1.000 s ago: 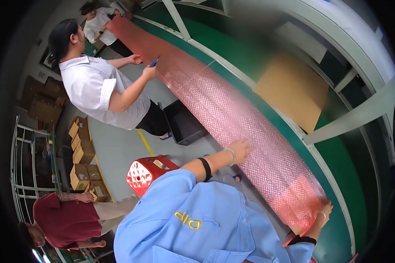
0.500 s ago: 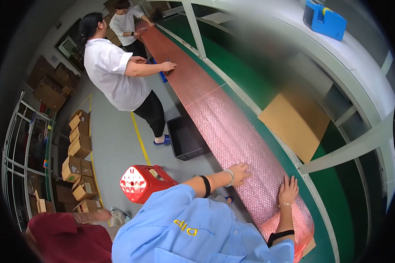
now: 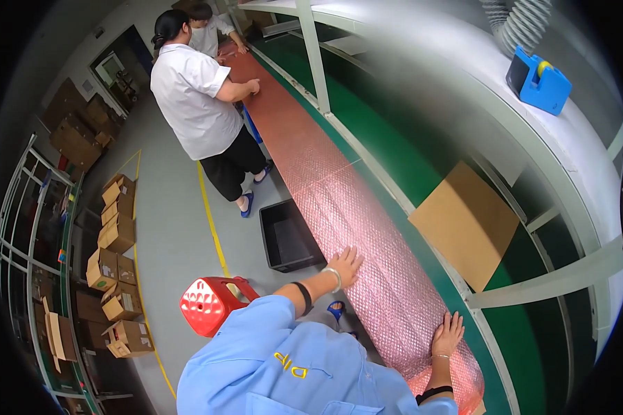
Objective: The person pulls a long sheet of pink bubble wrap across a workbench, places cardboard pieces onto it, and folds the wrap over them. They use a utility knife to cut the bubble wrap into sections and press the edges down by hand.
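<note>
A long sheet of pink bubble wrap [image 3: 381, 249] lies along the narrow bench, with a fold or roll at its near end. My left hand [image 3: 345, 267] rests on its left edge, fingers spread, holding nothing. Flat on the right side of the near end lies my right hand [image 3: 448, 335], fingers stretched toward the far end. Bunched wrap [image 3: 457, 380] bulges beside my right forearm. Whether anything lies beneath the wrap is hidden.
Across the bench's far end stand two co-workers in white shirts [image 3: 194, 104]. A black crate [image 3: 291, 238] and a red stool [image 3: 211, 304] are on the floor at left. Cardboard [image 3: 467, 225] leans over the green surface at right; a blue tape dispenser [image 3: 538, 81] sits above.
My left hand has slid left and farther along the wrap's edge; my right hand has shifted slightly. The nearer white-shirted co-worker has moved farther away. The maroon-sleeved person has left the view.
</note>
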A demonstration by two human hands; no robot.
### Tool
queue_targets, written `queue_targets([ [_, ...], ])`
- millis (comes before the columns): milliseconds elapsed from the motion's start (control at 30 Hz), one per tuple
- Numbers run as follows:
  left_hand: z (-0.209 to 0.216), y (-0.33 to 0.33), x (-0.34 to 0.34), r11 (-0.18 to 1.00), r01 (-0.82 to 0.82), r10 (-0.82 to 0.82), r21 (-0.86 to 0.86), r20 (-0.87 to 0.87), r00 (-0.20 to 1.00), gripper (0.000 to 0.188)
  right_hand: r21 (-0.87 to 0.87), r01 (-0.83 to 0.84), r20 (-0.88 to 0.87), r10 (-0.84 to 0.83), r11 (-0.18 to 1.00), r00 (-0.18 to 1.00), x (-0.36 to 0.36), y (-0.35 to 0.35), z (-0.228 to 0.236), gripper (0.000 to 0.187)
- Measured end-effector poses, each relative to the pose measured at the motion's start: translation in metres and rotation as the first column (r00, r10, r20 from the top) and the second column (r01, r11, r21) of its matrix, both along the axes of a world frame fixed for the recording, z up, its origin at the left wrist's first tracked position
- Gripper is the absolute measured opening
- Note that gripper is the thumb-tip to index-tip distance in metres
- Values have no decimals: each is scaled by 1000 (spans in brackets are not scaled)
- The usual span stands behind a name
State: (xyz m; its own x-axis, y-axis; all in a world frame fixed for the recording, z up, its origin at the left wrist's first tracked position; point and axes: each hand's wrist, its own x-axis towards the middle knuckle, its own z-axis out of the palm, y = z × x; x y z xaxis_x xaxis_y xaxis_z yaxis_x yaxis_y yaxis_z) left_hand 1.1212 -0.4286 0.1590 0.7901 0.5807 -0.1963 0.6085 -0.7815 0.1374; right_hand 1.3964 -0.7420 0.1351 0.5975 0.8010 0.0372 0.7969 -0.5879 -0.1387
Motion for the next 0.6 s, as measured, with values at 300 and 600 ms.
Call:
queue_targets([
  [300, 19, 3, 5, 998, 49, -53, -32, -125, 991, 70, -34, 16, 3, -16, 999, 1000, 1, -1, 1, 45],
  [600, 25, 22, 21, 954, -27, -12, -300, -127, 992, 63, -35, 11, 0, -11, 999, 1000, 3, 3, 4, 45],
])
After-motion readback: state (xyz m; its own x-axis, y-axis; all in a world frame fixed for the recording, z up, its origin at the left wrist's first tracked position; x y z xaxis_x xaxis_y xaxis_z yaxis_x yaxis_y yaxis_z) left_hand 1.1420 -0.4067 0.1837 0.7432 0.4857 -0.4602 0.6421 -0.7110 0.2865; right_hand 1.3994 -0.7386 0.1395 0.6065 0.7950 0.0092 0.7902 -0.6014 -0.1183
